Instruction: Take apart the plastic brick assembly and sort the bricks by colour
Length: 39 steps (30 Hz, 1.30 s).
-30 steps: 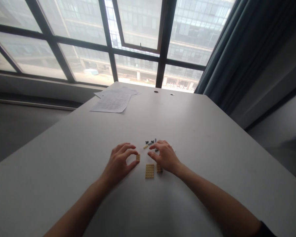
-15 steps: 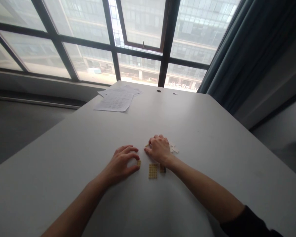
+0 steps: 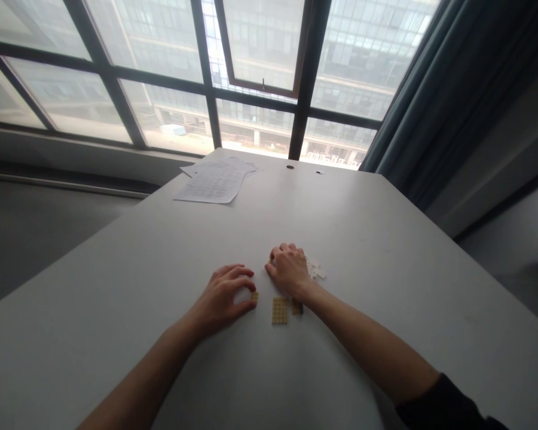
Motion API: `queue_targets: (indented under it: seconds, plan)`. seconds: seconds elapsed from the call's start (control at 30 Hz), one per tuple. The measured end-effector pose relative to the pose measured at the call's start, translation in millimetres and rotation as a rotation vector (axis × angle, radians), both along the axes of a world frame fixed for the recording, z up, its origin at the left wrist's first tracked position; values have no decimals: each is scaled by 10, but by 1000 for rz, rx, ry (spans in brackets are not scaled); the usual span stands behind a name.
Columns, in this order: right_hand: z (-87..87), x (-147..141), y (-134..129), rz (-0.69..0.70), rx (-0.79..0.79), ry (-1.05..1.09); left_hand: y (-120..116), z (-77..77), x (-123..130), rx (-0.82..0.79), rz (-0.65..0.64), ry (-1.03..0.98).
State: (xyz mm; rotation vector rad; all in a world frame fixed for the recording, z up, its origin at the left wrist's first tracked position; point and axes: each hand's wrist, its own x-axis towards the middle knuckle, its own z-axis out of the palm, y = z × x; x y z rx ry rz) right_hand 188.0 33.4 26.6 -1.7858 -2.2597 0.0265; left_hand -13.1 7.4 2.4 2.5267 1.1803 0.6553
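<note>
My left hand point(image 3: 226, 295) pinches a small tan building brick point(image 3: 254, 296) between thumb and index finger, just above or on the table. To its right, my right hand point(image 3: 289, 269) rests low over the table with fingers curled together. A speck of tan shows at its fingertips, too small to name. White flat pieces point(image 3: 316, 269) lie partly hidden beside that hand. A tan studded building plate point(image 3: 279, 311) lies between my forearms. Beside it sits another tan piece point(image 3: 296, 306) with a dark edge, partly covered by my right wrist.
The white table point(image 3: 341, 215) stretches away to a large window. Printed sheets of paper point(image 3: 215, 182) lie at its far left edge. Two cable holes, including this dark one point(image 3: 290, 167), are near the far end. A blue-grey curtain point(image 3: 412, 119) hangs at the right.
The fingers of my right hand have closed slightly over the small tan bit. My left hand keeps its pinch on the brick. The whole view has shifted a little.
</note>
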Motion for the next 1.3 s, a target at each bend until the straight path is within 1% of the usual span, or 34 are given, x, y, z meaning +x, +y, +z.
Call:
queue_targets:
  seconds: [0.17, 0.3, 0.4, 0.53, 0.73, 0.9, 1.03, 1.1, 1.17, 1.2, 1.23, 1.3]
  plan:
    - [7, 42, 13, -5, -41, 72, 5, 0, 8, 1, -1, -3]
    - [20, 72, 13, 92, -112, 129, -1, -4, 4, 4, -3, -1]
    - [16, 84, 6, 137, -122, 159, -5, -5, 1, 3, -7, 8]
    - [3, 90, 6, 122, -125, 170, 1, -9, 3, 7, -7, 9]
    - [-24, 98, 5, 152, -128, 186, 0, -4, 5, 14, -6, 6]
    - [2, 120, 28, 137, -114, 164, -8, 1, 8, 13, -9, -8]
    - [25, 117, 53, 243, -151, 132, 0, -12, 4, 17, -11, -26]
    - [23, 109, 58, 271, -163, 126, 0, -10, 3, 21, -14, -28]
    - [20, 105, 53, 275, -159, 183, -4, -3, 4, 18, -13, -21]
    - [24, 106, 47, 274, -167, 252, -6, 0, 6, 14, -13, -17]
    - [33, 111, 40, 272, -193, 352, -8, 2, 7, 9, -12, -13]
    - [66, 131, 20, 262, -306, 615, -11, 4, 10, 4, -13, -11]
